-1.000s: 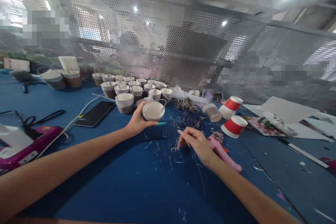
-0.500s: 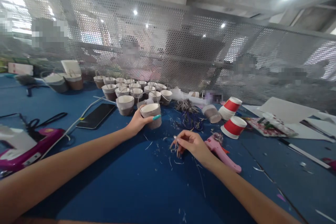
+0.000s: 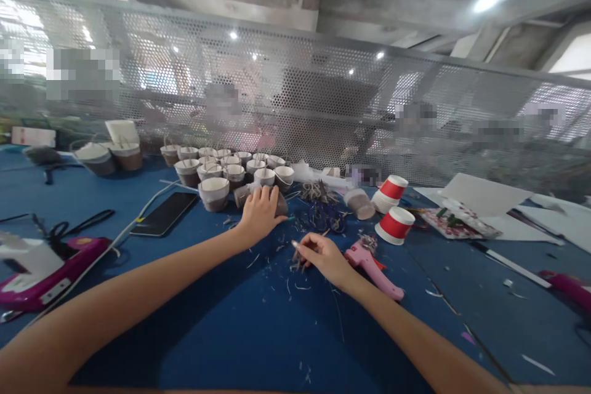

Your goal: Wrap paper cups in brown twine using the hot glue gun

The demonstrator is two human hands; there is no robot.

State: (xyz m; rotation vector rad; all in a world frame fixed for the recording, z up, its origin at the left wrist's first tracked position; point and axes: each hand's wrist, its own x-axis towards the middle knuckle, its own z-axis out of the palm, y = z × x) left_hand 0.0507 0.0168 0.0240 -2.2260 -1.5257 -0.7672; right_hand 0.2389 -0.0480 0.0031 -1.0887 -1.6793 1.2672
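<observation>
My left hand [image 3: 261, 217] is wrapped over a small grey-brown cup [image 3: 281, 203] lying on its side, palm down, its thumb by the near edge. Another tipped cup [image 3: 242, 196] rests just left of those fingers. An upright fabric-wrapped cup [image 3: 214, 194] with a pale rim stands further left. My right hand [image 3: 323, 257] hovers low over the table with its fingers curled in a pinch. Thin brownish strands [image 3: 299, 262] show at its fingertips, too small to make out well. A pink glue gun [image 3: 375, 272] lies beside that hand.
Several handled cups [image 3: 234, 172] stand in rows behind. Blue-handled scissors [image 3: 327, 218] and tangled strands lie at the centre. Red-and-white paper cups [image 3: 395, 225] stand right. A black phone [image 3: 165, 214] and a magenta power strip [image 3: 60, 283] lie left. Scraps litter the blue table [image 3: 221, 338].
The upright cup that my left hand held is now tipped on its side under the fingers, and the palm has turned down. My right hand keeps its pinch. The view has shifted slightly.
</observation>
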